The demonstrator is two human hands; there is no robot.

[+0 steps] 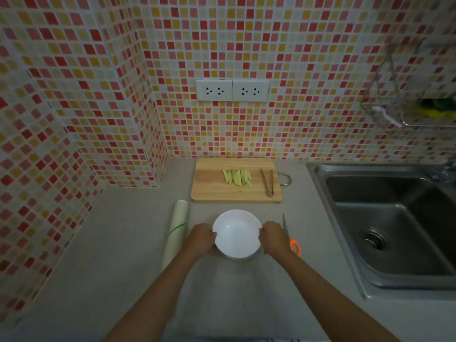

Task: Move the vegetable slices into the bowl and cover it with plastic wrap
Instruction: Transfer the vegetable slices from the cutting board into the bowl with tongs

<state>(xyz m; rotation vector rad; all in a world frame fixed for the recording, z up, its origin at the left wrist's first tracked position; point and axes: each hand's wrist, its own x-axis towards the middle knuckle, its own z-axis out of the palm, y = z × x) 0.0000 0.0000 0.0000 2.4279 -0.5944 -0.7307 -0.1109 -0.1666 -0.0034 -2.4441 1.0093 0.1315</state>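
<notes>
A white bowl sits on the grey counter with nothing in it. My left hand grips its left rim and my right hand grips its right rim. Behind the bowl lies a wooden cutting board with several pale green vegetable slices in a row at its middle. A pair of tongs rests on the board's right side. A roll of plastic wrap lies lengthwise on the counter, just left of my left hand.
Scissors with orange handles lie right of my right hand, partly hidden by it. A steel sink fills the right side. Tiled walls close the back and left; two sockets sit above the board. A wire rack hangs top right.
</notes>
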